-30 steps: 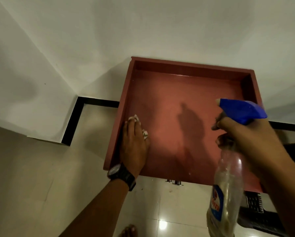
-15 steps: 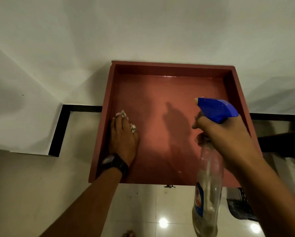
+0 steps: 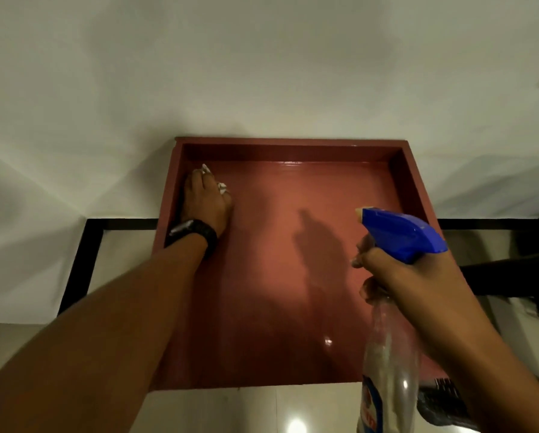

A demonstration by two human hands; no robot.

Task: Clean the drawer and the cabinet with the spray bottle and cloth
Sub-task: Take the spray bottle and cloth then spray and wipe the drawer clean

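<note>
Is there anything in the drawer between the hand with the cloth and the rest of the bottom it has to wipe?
Nothing visible. The left hand presses the cloth into the far left corner of the drawer, and the bottom is bare. The right hand holds the spray bottle above the near right side, not resting inside.

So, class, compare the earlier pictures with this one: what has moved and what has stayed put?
The left hand has pushed the cloth along the drawer's left wall toward the far corner. The right hand still grips the spray bottle, aimed into the drawer.
</note>
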